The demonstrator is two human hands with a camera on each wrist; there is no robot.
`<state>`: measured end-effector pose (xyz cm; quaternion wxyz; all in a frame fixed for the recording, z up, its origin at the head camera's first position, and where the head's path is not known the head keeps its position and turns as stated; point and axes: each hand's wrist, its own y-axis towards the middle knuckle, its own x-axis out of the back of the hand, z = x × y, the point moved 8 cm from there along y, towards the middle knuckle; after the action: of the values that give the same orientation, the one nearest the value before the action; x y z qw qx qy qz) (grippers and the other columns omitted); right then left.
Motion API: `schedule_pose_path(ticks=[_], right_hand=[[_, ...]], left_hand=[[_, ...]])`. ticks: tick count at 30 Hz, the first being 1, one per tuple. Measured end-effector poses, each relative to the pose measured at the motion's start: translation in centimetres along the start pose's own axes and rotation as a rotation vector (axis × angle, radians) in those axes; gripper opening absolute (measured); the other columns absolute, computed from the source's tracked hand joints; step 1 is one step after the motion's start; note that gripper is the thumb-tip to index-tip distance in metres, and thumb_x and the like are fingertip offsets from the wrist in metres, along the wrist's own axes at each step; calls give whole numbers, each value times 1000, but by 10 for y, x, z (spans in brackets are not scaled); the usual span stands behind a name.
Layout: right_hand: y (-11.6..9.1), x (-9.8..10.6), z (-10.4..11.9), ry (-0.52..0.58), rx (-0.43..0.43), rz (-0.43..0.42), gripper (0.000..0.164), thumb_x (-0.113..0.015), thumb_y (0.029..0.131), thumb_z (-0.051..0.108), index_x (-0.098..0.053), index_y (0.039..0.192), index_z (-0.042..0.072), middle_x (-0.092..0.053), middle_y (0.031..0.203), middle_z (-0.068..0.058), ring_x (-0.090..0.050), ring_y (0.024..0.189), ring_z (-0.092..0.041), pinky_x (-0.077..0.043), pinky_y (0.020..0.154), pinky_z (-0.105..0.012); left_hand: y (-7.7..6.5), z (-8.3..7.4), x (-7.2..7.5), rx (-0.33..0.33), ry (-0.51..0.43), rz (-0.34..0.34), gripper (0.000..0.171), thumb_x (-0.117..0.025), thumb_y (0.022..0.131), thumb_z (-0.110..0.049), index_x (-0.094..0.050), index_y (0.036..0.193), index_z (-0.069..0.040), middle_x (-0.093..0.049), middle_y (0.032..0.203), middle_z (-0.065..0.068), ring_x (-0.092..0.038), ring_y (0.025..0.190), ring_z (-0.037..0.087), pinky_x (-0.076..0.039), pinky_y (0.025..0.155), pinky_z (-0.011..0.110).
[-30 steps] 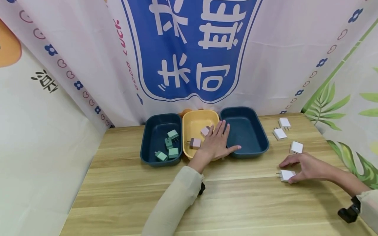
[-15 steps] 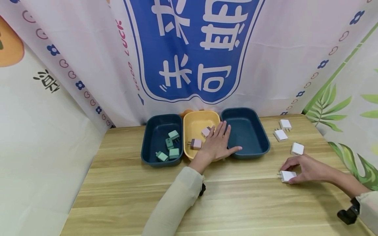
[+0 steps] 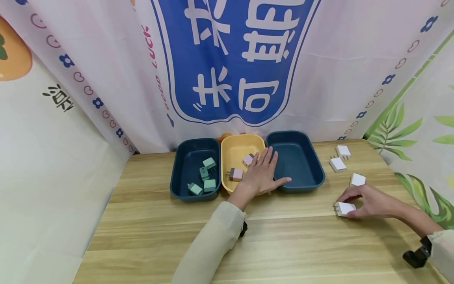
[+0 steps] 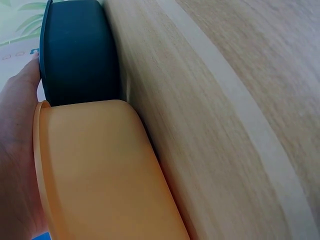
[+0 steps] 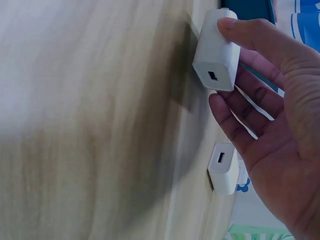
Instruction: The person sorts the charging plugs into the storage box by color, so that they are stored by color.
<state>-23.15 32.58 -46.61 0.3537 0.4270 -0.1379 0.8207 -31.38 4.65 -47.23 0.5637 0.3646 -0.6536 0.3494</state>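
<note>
My right hand [image 3: 372, 201] pinches a white USB charger plug [image 3: 345, 209] between thumb and fingers at the right of the table. In the right wrist view the thumb presses the side of this charger [image 5: 215, 50], whose USB port faces the camera, with a shadow beside it on the wood. My left hand [image 3: 260, 173] lies with fingers spread over the yellow tray [image 3: 227, 144], its fingertips reaching the rim of the right dark blue tray [image 3: 312, 157]. Two pink-and-brown chargers show in the yellow tray; one [image 3: 236, 174] lies near the wrist, the other [image 3: 248, 159] by the fingers.
Several green chargers [image 3: 209, 185] lie in the left dark blue tray [image 3: 177, 173]. Three more white chargers rest on the wooden table [image 3: 291, 236]: one [image 3: 357, 180] just behind my right hand, two farther back [image 3: 337, 164]. A printed curtain [image 3: 305, 98] hangs behind the trays.
My right fingers have closed on the white charger, which has shifted slightly toward the back and tilted. My left hand stays where it was.
</note>
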Motion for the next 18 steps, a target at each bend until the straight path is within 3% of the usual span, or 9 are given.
schedule_pose_path(ticks=[7,18], right_hand=[[2,11,1,36,-47,-2,36,-94,80,14,-80,113,14,-76,107,6,-69,94,0,-60,77,-23],[9,35,10,-6,-7,-119,42,-96,74,6,-81,112,15,-76,106,8,-68,91,0,-59,75,-22]], left_hand=[[-1,-1,1,-4,4,-25,106,-34,97,-86,-14,172,-14,-5,179,9,1,166,24,-5,133,49],[-1,-1,1,-8,11,-32,105,-33,98,-85,-14,172,-13,-6,179,9,1,166,24,-5,134,49]])
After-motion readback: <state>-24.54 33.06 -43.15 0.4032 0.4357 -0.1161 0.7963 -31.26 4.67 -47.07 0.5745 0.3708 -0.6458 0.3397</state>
